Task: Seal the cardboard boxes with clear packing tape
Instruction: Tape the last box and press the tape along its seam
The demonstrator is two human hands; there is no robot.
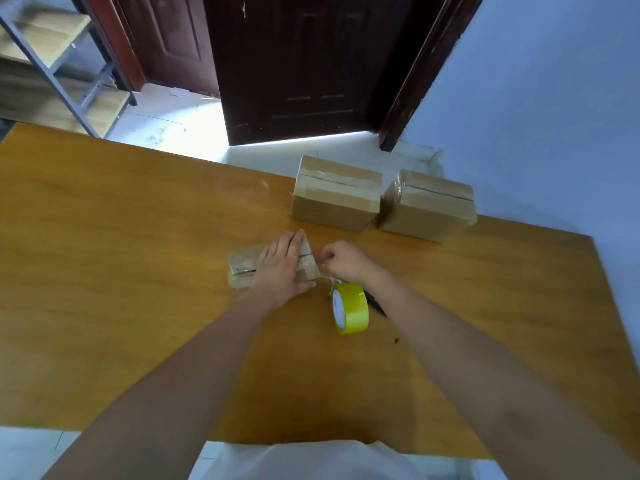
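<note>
Wooden table (pixel 121 237) carries a small box (pixel 242 263) under the left hand (pixel 280 268), whose flat fingers press its top. At its 3 o'clock, the right hand (pixel 341 261) pinches clear tape. At 5 o'clock stands the tape roll (pixel 349 308).

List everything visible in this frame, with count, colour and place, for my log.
small box: 1, brown, mid-table under the left hand
larger boxes: 2, brown, taped, far table edge, side by side
tape roll: 1, yellow-tinted, on edge beside the small box
dark tool: 1, behind the roll, kind unclear
table: 1, orange-brown wood
door: 1, dark brown, beyond the table
shelf unit: 1, grey frame, far left
left hand: flat on the small box
right hand: pinching tape at the box's end
</note>
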